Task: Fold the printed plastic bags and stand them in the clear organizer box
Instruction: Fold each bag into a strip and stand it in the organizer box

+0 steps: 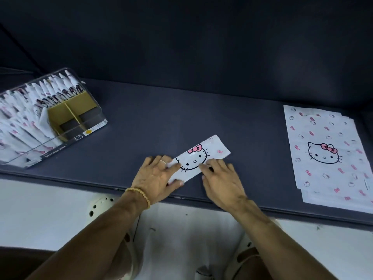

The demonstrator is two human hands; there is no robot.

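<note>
A white plastic bag (203,153) printed with a cat face and pink bow lies folded into a narrow strip on the dark pad, slanting up to the right. My left hand (156,176) presses flat on its near left end, thumb under the edge. My right hand (221,176) rests with straight fingers on the strip's lower edge beside the face. The clear organizer box (88,126) stands at the far left, holding several folded bags upright in rows. A stack of flat unfolded bags (325,154) lies at the right.
The dark padded surface (161,118) runs across the view, with its front edge just below my wrists. Yellow cardboard dividers (70,112) form free compartments in the box's right part. White floor and my knees show below.
</note>
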